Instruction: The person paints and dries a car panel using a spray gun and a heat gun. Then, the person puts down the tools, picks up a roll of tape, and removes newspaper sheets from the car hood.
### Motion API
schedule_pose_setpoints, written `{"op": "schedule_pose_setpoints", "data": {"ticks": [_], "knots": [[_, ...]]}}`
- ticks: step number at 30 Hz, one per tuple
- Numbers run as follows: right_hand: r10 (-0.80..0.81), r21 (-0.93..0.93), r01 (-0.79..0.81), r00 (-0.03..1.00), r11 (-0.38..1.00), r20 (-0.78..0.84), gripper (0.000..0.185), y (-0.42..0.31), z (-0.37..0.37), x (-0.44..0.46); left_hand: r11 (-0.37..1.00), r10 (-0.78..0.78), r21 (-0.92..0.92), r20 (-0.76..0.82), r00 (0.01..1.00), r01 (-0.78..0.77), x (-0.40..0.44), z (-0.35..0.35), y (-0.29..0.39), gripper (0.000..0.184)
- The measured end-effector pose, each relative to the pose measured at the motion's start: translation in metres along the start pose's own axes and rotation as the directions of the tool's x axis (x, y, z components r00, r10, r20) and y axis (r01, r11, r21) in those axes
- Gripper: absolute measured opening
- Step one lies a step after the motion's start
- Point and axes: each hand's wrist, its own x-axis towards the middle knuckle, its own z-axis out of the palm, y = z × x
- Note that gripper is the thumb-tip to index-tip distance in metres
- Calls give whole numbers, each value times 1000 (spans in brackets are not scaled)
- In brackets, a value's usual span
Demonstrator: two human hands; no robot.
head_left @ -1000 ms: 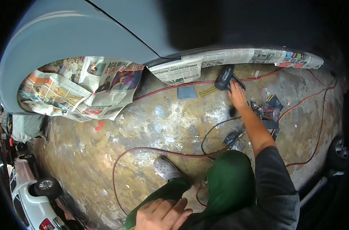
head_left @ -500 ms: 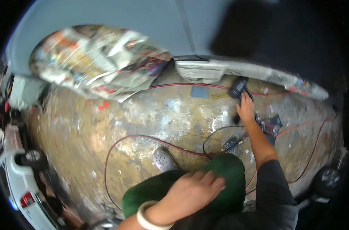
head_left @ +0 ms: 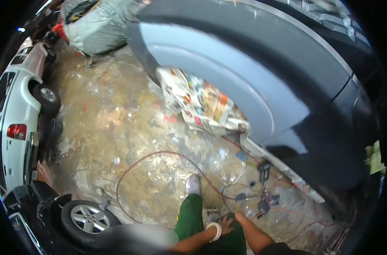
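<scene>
My left hand [head_left: 225, 225], with a white band round its wrist, lies on my green-trousered knee, fingers spread and holding nothing. Close beside it my right forearm [head_left: 255, 236] reaches to the same knee. The right hand's fingers are hidden from me there. On the floor beyond the knees lies a black tool [head_left: 265, 170], apart from both hands. A small dark block-like object [head_left: 240, 196] and a jumble of dark items [head_left: 270, 200] sit nearer, beside a thin black cord.
A grey-primed car body [head_left: 227, 63] stands ahead, its wheel opening covered with newspaper [head_left: 202, 102]. A red hose [head_left: 159, 152] loops across the stained floor. At left are a white vehicle [head_left: 21, 114] and a wheel [head_left: 90, 219]. A covered object [head_left: 101, 32] stands further back.
My right hand has left the black tool on the floor and come back to my knee. The left hand now rests on the knee. My view has turned left and widened across the floor.
</scene>
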Motion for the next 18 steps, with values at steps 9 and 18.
{"op": "schedule_pose_setpoints", "data": {"ticks": [9, 18], "knots": [[343, -582, -49, 847, 812, 406, 73, -150, -71, -218, 906, -77, -423, -237, 968, -31, -164, 69, -15, 54], [-402, -566, 451, 889, 690, 219, 62, -414, -103, -286, 929, -322, -278, -292, 901, 242, -404, 20, -124, 50]]}}
